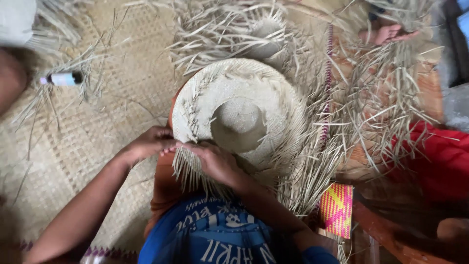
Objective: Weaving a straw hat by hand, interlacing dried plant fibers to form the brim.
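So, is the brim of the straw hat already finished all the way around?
No, loose unwoven strands still stick out from the straw hat brim, where the left hand and right hand work its near edge.

From where I watch, this looks like a home craft space for straw weaving, worked on the floor rather than at a bench. A woven mat (97, 122) covers the floor, loose dry straw (386, 98) lies heaped across it, and a half-woven straw hat (244, 112) with untrimmed strands sits in the middle, with a second unfinished hat (264, 34) behind it. I also see a small pink and yellow woven pouch (337, 209) and a little bottle (63, 78) on the mat, and another person's hand (388, 33) in the straw nearby.
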